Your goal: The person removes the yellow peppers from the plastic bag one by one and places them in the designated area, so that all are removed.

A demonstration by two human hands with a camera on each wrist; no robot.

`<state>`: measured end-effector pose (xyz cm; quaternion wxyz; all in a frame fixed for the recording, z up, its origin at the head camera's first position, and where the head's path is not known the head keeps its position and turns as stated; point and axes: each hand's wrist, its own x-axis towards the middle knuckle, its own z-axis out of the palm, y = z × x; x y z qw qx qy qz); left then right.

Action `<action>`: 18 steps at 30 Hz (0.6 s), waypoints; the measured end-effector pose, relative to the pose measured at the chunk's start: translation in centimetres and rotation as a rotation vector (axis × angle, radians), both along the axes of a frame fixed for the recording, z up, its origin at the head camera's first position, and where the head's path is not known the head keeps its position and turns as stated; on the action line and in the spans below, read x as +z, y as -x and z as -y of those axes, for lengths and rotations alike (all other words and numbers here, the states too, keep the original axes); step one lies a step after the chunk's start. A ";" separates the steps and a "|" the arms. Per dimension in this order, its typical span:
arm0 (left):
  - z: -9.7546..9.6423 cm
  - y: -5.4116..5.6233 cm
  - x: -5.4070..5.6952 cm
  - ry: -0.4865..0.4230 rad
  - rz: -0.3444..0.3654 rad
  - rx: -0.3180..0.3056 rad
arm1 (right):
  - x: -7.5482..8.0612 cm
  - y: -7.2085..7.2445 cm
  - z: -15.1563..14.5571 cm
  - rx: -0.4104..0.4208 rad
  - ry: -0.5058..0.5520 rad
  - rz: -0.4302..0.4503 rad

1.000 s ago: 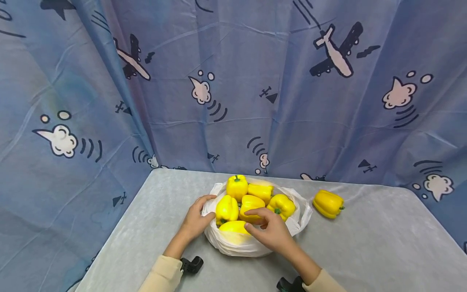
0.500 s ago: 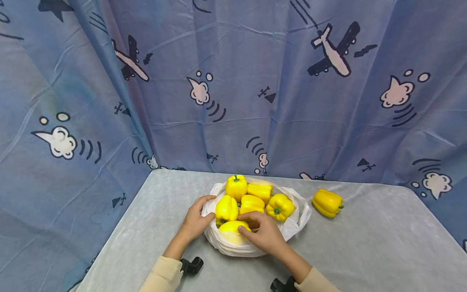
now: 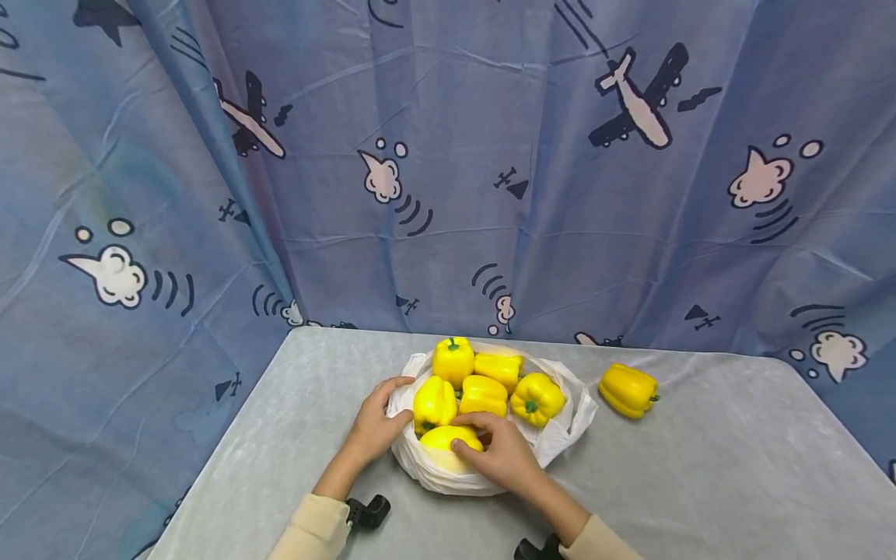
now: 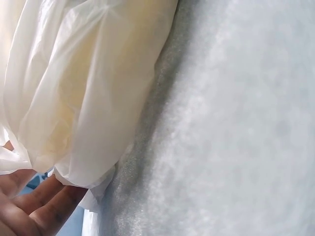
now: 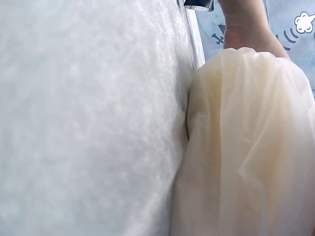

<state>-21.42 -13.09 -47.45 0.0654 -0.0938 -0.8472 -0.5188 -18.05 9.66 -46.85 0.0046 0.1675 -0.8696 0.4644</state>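
A white plastic bag [image 3: 455,478] stands open on the table, its rim spread around several yellow bell peppers. At its left side my left hand [image 3: 378,420] holds the rim between thumb and fingers; the left wrist view has the fingers [image 4: 54,201] at the bag's edge. My right hand [image 3: 502,455] reaches over the bag's front and grips the front yellow bell pepper [image 3: 442,439], with thumb and index finger on either side of it. Its other fingers are partly hidden. Behind it lie a middle pepper [image 3: 483,395] and a right-hand pepper [image 3: 537,399].
One more yellow bell pepper [image 3: 628,390] lies on the grey table cover [image 3: 714,459], right of the bag. A blue printed curtain [image 3: 448,194] hangs behind and to the left of the table.
My right hand has moved left and slightly down, from above the middle pepper to the front one, closing its fingers around that pepper. The left hand stays at the rim.
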 end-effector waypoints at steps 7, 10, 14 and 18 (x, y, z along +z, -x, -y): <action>-0.1 -0.1 0.0 -0.001 -0.006 -0.001 | -0.3 0.0 0.0 0.013 0.014 0.018; -0.1 -0.1 0.1 -0.002 -0.008 -0.002 | -0.4 0.0 0.0 0.021 0.015 0.028; 0.0 -0.1 0.1 -0.001 -0.016 -0.003 | -0.2 0.0 0.0 0.035 0.038 0.050; 0.0 -0.1 0.0 0.006 -0.024 -0.001 | -0.1 -0.1 -0.1 0.043 0.080 0.077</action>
